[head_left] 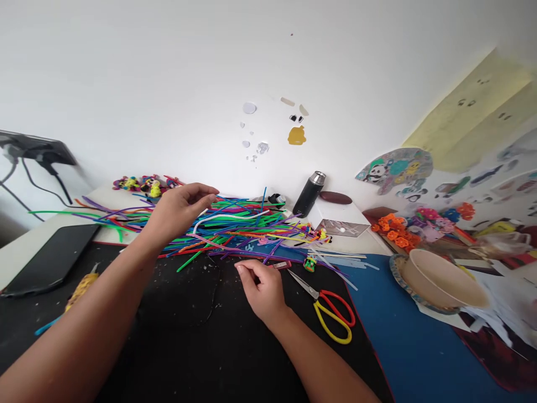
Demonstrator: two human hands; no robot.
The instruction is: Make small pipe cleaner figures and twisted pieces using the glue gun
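My left hand reaches over a loose heap of coloured pipe cleaners, its fingertips and thumb curled close together; whatever may be between them is too small to make out. Lower and to the right, my right hand hovers above the black mat with thumb and fingers pinched; I cannot make out anything in the pinch. Beside it lie scissors with one red and one yellow handle. A small green and orange piece sits near the blade tips.
Far left are a dark phone and a yellow tool, partly behind my forearm. Small figures stand by the wall. A black flask, a white box, orange flowers and a bowl are to the right.
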